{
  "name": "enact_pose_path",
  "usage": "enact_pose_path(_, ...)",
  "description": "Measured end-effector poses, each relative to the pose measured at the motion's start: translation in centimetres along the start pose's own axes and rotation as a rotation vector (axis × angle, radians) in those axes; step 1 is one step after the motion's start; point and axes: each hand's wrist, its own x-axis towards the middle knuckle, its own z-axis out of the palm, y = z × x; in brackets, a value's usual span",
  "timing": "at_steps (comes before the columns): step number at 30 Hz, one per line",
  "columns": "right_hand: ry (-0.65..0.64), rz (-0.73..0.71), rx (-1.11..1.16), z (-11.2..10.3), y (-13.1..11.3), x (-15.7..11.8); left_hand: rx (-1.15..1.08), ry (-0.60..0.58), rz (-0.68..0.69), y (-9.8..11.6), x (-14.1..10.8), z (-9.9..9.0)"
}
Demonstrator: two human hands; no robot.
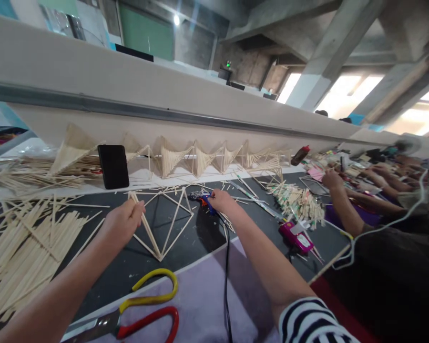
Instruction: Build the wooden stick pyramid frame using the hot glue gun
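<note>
Near edge of the table (136,262): scissors (136,314) with yellow and red handles, blades pointing left along the edge. Black cord (227,286) runs from the near edge away toward the glue gun (202,197). Left hand (123,221) pinches closed on a corner of the stick frame (162,221) — an open frame of thin sticks, its pointed tip aimed at the near edge, long axis running near to far, mid-table. Right hand (221,200) curled around the glue gun, nozzle pointing left toward the frame's far side. Loose sticks (17,252) piled at left edge. Black phone (113,166) upright at far edge — finished stick fans (200,159) lined beside it. Co-workers' hands (332,178) far right.
</note>
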Motion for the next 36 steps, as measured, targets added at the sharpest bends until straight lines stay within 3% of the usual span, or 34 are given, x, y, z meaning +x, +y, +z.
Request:
enact_pose_path(5,-0.015,0.078,0.182,2.6,1.0,1.8,0.026,-0.026,-0.038,-0.3,0.2,0.1)
enact_pose_path(13,-0.105,0.121,0.833,1.4,2.4,2.3,0.004,-0.001,-0.025,-0.6,0.3,0.3)
enact_pose_path(16,-0.205,0.106,1.082,1.3,2.6,1.4,-0.015,0.026,-0.013,-0.6,0.1,0.5)
enact_pose_path(21,-0.477,0.057,1.414,2.0,2.2,0.3,-0.041,0.026,0.006,-0.5,-0.2,0.5)
enact_pose_path(23,-0.51,0.019,1.563,2.0,1.5,-0.3,-0.035,0.021,-0.002,-0.3,-0.3,0.4)
enact_pose_path(27,-0.273,-0.211,1.653,0.2,-1.0,-2.2,-0.049,0.012,0.002,0.0,-0.4,0.2)
enact_pose_path(32,0.041,-0.539,1.548,-3.1,-5.4,-4.4,-0.06,0.008,-0.017,-0.4,-0.4,0.4)
enact_pose_path(34,0.049,-0.606,1.515,-3.6,-7.2,-4.8,-0.069,0.013,-0.051,-0.6,-0.4,0.5)
enact_pose_path(36,-0.026,-0.656,1.499,-3.3,-8.8,-5.1,-0.082,0.019,-0.077,-0.7,-0.4,0.6)
